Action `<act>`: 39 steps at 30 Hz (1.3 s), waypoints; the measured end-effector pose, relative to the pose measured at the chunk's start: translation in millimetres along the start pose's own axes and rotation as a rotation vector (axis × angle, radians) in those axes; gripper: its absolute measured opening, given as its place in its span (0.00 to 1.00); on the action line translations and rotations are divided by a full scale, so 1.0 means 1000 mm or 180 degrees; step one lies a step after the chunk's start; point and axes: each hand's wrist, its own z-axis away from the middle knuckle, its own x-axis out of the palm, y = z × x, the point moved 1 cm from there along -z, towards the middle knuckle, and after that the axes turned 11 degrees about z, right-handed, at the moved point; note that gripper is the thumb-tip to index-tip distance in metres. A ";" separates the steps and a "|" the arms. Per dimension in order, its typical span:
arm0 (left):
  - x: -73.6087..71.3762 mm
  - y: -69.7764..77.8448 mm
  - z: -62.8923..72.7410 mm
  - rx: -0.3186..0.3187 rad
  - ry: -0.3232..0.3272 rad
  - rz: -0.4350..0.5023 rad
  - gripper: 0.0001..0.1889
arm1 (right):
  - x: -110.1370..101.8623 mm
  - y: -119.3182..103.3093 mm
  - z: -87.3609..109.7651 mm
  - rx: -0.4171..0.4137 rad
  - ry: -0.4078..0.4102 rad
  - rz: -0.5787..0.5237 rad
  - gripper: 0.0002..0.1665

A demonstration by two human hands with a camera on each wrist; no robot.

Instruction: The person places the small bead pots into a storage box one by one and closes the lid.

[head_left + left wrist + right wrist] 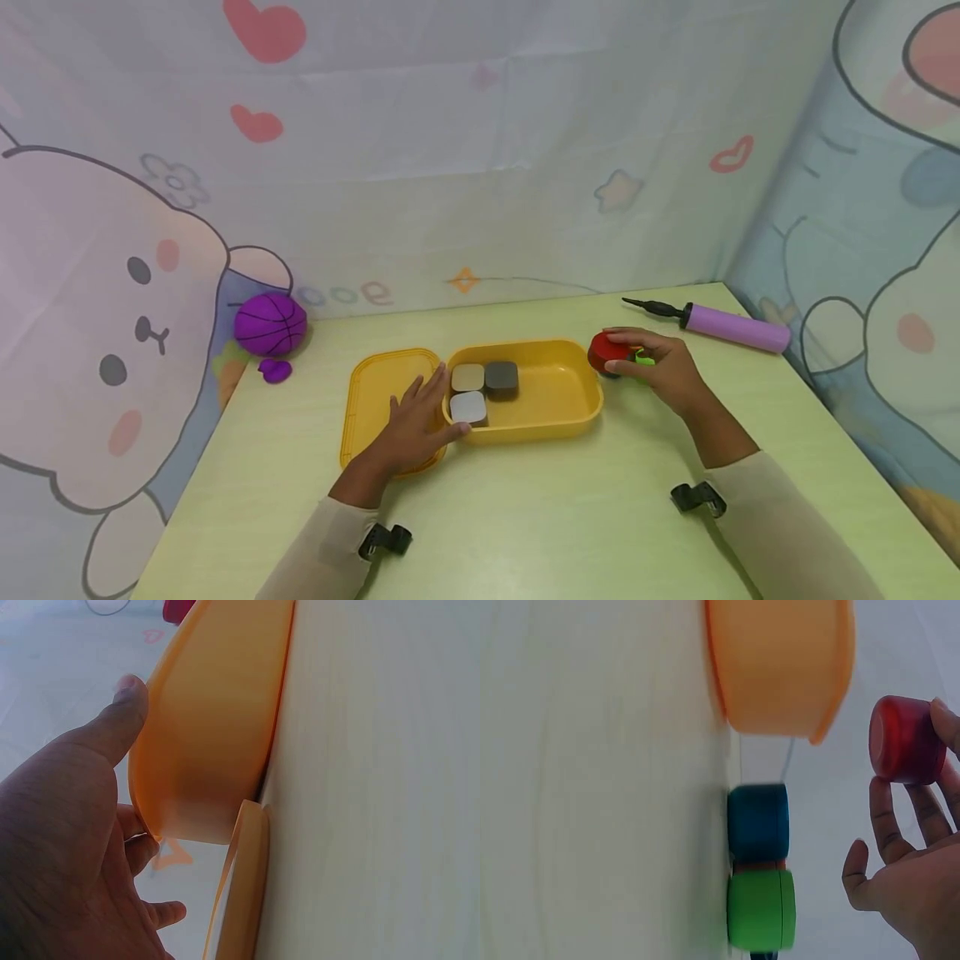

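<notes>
My right hand pinches a small red container between thumb and fingers, raised beside the right end of a yellow box. Below it on the table stand a blue container and a green container, with a sliver of a reddish one between. My left hand rests against the box's left end, fingers spread and thumb at the front rim. Inside the box, at the left, sit three rounded pieces: tan, dark grey and white.
A yellow lid lies left of the box, partly under my left hand. A purple basketball and a small purple piece are at the far left. A lilac hand pump lies at the back right, near the printed backdrop.
</notes>
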 end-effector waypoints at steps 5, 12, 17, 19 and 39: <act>-0.001 -0.001 -0.001 0.0025 -0.0004 0.0000 0.54 | 0.018 -0.012 -0.004 -0.0077 -0.0158 -0.0079 0.26; -0.002 0.000 -0.001 0.0029 0.0000 0.0024 0.54 | 0.034 -0.022 -0.010 -0.0165 -0.0315 -0.0217 0.26; -0.002 0.002 -0.001 0.0035 -0.0001 0.0026 0.54 | 0.043 -0.033 -0.011 -0.0170 -0.0393 -0.0189 0.26; -0.002 0.002 -0.001 0.0044 -0.0002 0.0023 0.54 | 0.047 -0.036 -0.011 -0.0142 -0.0408 -0.0165 0.26; -0.002 0.003 0.001 0.0011 -0.0014 0.0015 0.54 | 0.080 -0.054 -0.011 -0.0430 -0.0498 0.0217 0.27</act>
